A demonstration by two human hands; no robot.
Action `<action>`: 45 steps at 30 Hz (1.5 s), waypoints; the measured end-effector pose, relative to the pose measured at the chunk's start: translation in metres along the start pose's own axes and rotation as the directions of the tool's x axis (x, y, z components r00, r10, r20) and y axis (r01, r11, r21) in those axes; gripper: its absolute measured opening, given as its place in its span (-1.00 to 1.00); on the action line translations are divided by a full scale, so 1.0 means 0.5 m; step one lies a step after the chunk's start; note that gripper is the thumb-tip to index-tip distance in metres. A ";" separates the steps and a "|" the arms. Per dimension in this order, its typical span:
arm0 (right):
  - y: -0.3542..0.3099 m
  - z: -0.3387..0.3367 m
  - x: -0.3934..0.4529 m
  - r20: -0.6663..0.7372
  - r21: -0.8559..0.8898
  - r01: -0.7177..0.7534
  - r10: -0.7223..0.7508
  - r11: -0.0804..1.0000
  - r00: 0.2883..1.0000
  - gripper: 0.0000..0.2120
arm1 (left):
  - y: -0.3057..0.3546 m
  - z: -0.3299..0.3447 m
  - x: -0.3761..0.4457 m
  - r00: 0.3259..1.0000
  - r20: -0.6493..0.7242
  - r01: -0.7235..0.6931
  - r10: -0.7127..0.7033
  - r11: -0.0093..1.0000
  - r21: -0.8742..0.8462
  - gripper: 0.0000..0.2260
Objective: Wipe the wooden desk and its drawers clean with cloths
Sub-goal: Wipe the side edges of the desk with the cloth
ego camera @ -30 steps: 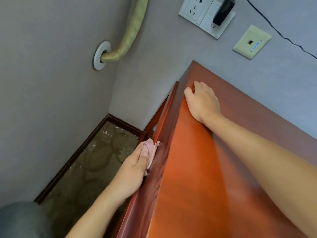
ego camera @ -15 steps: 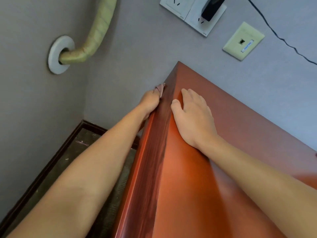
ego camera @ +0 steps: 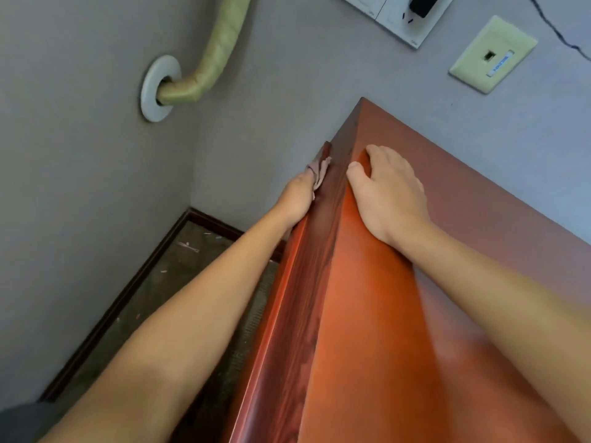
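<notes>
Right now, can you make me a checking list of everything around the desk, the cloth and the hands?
Surface: wooden desk, shiny top, set in a wall corner.
Job's things: pink cloth, pressed on the desk's side panel near the far end.
Clutter: small scraps on the floor.
Hands: left hand holds the cloth; right hand lies flat on the desk edge.
Cables: black cable on the wall; black plug in the socket.
Surroundings: grey walls, wrapped pipe, cream wall plate.

Glossy red-brown wooden desk (ego camera: 399, 330), crumpled pink cloth (ego camera: 320, 171) against its side near the back corner
</notes>
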State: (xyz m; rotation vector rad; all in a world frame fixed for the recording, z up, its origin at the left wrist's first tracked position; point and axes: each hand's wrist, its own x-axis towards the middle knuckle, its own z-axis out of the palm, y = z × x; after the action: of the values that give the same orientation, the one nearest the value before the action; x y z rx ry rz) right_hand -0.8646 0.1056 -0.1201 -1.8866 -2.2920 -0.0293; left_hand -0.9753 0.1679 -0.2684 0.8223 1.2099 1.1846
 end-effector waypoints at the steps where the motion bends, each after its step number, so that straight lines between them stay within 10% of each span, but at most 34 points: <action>1: -0.002 -0.001 0.000 -0.001 0.009 -0.006 0.006 1.000 1.000 -0.38 | -0.008 -0.007 -0.047 1.000 -0.012 -0.015 0.016 0.998 0.064 -0.52; 23: -0.035 -0.038 -0.075 -0.162 0.098 -0.043 0.058 0.994 0.985 -0.60 | -0.219 -0.119 -0.825 0.990 -0.128 0.053 -0.055 0.998 -0.024 -0.70; 33: -0.044 -0.036 -0.090 -0.121 0.056 0.101 -0.094 0.993 0.988 -0.86 | -0.162 -0.135 -0.698 0.996 0.051 0.065 -0.072 0.990 0.128 -0.66; 45: -0.044 -0.016 -0.060 -0.132 0.117 0.069 -0.053 0.991 0.990 -0.68 | -0.060 -0.064 -0.286 0.994 0.087 -0.074 0.061 0.986 0.150 -0.60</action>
State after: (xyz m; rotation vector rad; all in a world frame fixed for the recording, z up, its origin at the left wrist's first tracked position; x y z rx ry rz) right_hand -0.8796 0.0714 -0.1146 -1.7037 -2.2125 -0.0178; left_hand -0.9911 0.0190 -0.2675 1.0245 1.2236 1.1113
